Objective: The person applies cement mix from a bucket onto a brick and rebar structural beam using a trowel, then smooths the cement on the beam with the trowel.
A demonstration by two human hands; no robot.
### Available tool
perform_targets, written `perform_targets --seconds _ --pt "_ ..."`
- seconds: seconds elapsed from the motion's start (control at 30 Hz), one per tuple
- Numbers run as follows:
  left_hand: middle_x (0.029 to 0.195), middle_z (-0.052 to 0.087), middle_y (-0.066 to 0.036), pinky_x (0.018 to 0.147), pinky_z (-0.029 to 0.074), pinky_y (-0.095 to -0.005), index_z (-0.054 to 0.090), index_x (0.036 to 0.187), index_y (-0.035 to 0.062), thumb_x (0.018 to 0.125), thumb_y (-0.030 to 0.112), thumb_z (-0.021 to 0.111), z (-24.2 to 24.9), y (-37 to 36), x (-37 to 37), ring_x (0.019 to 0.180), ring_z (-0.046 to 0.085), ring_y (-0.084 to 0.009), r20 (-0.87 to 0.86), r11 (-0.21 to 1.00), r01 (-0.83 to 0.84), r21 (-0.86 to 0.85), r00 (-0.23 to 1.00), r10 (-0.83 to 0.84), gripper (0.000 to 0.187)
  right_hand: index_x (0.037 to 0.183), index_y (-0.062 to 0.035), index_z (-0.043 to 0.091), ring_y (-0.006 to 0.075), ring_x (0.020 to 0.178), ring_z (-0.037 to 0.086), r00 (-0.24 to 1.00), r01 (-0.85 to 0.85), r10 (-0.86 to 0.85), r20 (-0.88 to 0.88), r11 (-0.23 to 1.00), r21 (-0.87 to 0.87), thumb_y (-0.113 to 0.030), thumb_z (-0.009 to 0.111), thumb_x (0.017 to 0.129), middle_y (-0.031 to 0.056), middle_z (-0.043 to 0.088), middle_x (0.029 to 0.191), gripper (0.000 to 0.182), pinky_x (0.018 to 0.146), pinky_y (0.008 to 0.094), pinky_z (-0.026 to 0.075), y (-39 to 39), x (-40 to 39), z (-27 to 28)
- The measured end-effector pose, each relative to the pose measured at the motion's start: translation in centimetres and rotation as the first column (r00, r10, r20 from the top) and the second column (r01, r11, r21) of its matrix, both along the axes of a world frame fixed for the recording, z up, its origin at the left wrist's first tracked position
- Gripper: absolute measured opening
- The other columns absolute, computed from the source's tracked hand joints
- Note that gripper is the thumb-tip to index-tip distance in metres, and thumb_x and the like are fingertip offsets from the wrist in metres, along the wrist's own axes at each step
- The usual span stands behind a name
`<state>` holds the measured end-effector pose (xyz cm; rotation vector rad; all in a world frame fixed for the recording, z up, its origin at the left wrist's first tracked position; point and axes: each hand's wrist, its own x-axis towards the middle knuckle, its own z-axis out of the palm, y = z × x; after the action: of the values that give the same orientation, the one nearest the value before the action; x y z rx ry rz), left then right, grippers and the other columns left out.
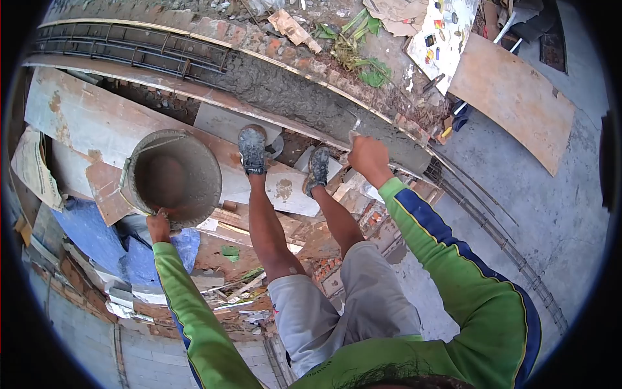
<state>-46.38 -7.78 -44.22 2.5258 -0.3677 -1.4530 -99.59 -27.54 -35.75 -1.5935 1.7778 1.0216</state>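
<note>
My left hand (158, 225) is closed on the near rim of a cement-smeared bucket (210, 165). The bucket's inside is coated grey, and a little wet residue shows at its bottom. Its wire handle hangs at the left side. My right hand (369, 157) is wrapped round the handle of what looks like a trowel (357, 122). Only its thin metal neck shows; the blade cannot be made out against the wet concrete (285, 87). That concrete lies in a long trench between wooden form boards (175, 83), just beyond my feet.
Steel rebar (129, 52) is exposed at the trench's left part, and more rebar (518, 259) runs down the right. My shoes (253, 146) stand on boards beside the trench. A plywood sheet (512, 97), a blue tarp (97, 233) and broken bricks (372, 217) lie around.
</note>
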Motion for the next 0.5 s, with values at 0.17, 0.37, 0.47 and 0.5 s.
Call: perform_targets --seconds 0.17,0.37,0.47,0.5 --pt "0.092 0.063 -0.010 0.056 0.057 -0.0383 0.066 0.101 -0.0013 0.081 0.013 0.062 4.3 -2.3 -3.4 0.073 0.064 -0.0209 0.005 0.964 -0.202 0.173 0.979 0.204 0.025 0.090 -0.0068 0.072 0.0343 0.086 0.069 0.990 0.086 -0.074 0.117 0.991 -0.098 -0.012 0.054 0.084 0.0160 0.070 0.093 0.020 0.073 0.0426 0.056 -0.5 1.6 -10.9" --pt "0.098 0.062 -0.011 0.057 0.057 -0.0469 0.062 0.105 -0.0012 0.080 0.017 0.064 -2.8 5.0 -0.1 0.075 0.064 -0.0264 -0.161 0.971 -0.216 -0.101 0.967 0.199 0.031 0.106 -0.0039 0.066 0.0338 0.080 0.069 0.962 0.236 -0.205 0.181 0.957 -0.170 -0.017 0.059 0.079 0.0195 0.069 0.089 0.031 0.069 0.0445 0.054 1.8 -2.5 2.4" --pt "0.097 0.062 -0.013 0.057 0.058 -0.0458 0.062 0.103 -0.0027 0.079 0.019 0.062 1.3 -0.1 -3.7 0.074 0.063 -0.0277 0.032 0.972 -0.150 0.181 0.989 0.147 0.032 0.123 -0.0072 0.061 0.0354 0.076 0.067 0.955 0.287 -0.280 0.097 0.955 -0.070 -0.014 0.060 0.077 0.0194 0.067 0.099 0.046 0.067 0.0442 0.053 5.0 -7.5 10.8" --pt "0.097 0.062 -0.013 0.056 0.059 -0.0464 0.061 0.104 -0.0011 0.079 0.022 0.060 1.2 -0.4 -3.7 0.074 0.063 -0.0289 0.064 0.987 -0.049 0.150 0.997 0.040 0.034 0.122 -0.0070 0.061 0.0357 0.077 0.067 0.960 0.266 -0.256 0.110 0.960 -0.086 -0.016 0.061 0.077 0.0195 0.067 0.097 0.046 0.067 0.0444 0.053 7.2 -10.7 10.7"
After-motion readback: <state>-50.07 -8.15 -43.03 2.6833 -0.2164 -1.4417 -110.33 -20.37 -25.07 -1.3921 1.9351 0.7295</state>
